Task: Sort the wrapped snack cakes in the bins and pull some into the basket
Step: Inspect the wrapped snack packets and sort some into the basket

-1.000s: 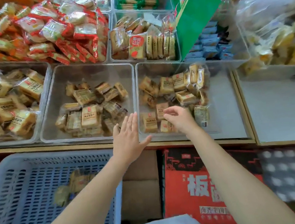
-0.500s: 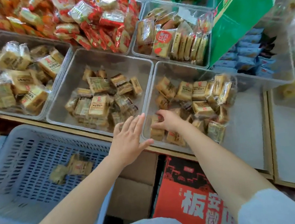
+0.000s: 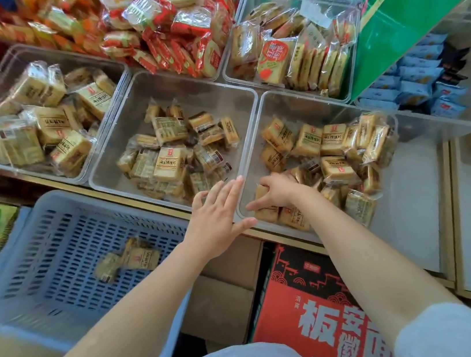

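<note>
Fingers of the right hand (image 3: 278, 192) curl down onto a snack cake (image 3: 262, 194) at the near left corner of the right bin (image 3: 287, 101). It looks like a grip on that cake, but the fingertips are hidden, so how tight the hold is cannot be told. The left hand (image 3: 219, 220) is flat and wide open. It holds nothing. Its fingers lie by the near corner of the right bin, where it meets the middle bin (image 3: 184, 82), as if to keep it still.

The blue basket (image 3: 66, 317) sits low on the left, with a few cakes (image 3: 132, 258) inside.

To do this step well, pinch the cake by its body, not by the thin wrapper edge, so it does not slip. Lift it up over the bin wall first, then carry it left over the basket and let go low down. Keep the flat hand steady so the bin does not slide off the shelf (image 3: 414, 213).
</note>
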`<state>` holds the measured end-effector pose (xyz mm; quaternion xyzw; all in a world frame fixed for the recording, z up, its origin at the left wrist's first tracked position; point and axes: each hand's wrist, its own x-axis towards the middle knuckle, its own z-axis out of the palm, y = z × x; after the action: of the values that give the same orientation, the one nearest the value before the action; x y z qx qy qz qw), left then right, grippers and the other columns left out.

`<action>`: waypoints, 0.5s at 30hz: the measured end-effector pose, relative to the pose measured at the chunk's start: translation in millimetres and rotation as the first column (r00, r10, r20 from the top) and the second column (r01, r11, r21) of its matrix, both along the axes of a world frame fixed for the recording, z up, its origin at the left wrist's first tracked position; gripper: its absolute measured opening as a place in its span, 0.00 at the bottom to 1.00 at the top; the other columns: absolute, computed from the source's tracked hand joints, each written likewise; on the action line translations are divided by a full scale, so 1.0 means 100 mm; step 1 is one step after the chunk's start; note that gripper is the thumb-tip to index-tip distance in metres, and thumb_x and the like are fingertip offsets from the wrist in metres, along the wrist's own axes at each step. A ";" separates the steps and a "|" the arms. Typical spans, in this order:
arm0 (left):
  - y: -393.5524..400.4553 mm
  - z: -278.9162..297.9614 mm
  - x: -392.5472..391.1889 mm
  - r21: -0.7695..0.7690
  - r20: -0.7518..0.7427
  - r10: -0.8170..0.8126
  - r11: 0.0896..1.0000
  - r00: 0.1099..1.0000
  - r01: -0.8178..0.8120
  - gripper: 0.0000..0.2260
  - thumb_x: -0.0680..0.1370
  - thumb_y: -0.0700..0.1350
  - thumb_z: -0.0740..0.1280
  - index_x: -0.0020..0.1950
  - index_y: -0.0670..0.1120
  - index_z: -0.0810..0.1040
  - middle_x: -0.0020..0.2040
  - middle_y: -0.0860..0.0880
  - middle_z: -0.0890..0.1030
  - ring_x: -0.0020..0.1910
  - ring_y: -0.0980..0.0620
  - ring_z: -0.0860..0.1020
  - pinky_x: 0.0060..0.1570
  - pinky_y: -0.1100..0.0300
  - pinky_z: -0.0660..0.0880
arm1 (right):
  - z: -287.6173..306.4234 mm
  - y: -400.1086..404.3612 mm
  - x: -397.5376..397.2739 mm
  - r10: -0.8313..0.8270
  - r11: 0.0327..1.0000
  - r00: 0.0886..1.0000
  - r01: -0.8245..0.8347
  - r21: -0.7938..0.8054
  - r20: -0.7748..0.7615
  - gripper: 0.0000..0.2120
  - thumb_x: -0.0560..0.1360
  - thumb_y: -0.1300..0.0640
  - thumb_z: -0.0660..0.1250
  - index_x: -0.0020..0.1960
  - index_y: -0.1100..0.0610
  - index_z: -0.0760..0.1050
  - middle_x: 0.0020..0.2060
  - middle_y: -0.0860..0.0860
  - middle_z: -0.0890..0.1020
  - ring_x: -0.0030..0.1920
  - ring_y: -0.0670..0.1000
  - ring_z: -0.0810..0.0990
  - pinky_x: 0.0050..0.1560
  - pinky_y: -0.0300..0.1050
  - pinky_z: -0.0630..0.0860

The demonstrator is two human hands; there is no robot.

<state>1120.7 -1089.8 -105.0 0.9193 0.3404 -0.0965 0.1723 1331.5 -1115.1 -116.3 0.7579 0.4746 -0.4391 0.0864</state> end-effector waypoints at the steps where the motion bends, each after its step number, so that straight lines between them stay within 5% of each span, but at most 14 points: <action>1: 0.00 0.00 0.00 -0.002 -0.006 -0.001 1.000 1.000 0.001 0.44 0.73 0.76 0.34 0.84 0.52 0.39 0.84 0.52 0.52 0.83 0.49 0.49 0.75 0.50 0.50 | 0.00 -0.04 -0.01 -0.017 1.000 1.000 0.017 -0.001 -0.026 0.52 0.66 0.27 0.73 0.80 0.52 0.61 0.77 0.53 0.67 0.77 0.59 0.63 0.75 0.58 0.65; 7: 0.00 0.04 0.01 -0.017 -0.030 0.005 1.000 1.000 -0.006 0.42 0.77 0.74 0.45 0.84 0.53 0.38 0.85 0.53 0.50 0.83 0.50 0.47 0.76 0.50 0.48 | 0.14 -0.13 -0.08 0.089 0.994 0.993 -0.094 0.064 0.076 0.44 0.69 0.30 0.72 0.77 0.51 0.66 0.73 0.55 0.72 0.73 0.59 0.67 0.72 0.56 0.63; 15: -0.01 0.07 0.03 -0.032 -0.034 0.035 0.999 0.999 -0.036 0.43 0.76 0.74 0.47 0.83 0.54 0.38 0.84 0.54 0.50 0.83 0.50 0.47 0.76 0.49 0.49 | 0.18 -0.23 -0.07 -0.026 0.992 1.000 0.024 0.126 0.012 0.45 0.70 0.28 0.70 0.79 0.51 0.65 0.76 0.54 0.69 0.76 0.58 0.64 0.76 0.57 0.60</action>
<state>1123.6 -1091.2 -97.7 0.9085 0.3578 -0.1141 0.1832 1324.5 -1138.2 -97.9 0.7709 0.4910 -0.4042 0.0363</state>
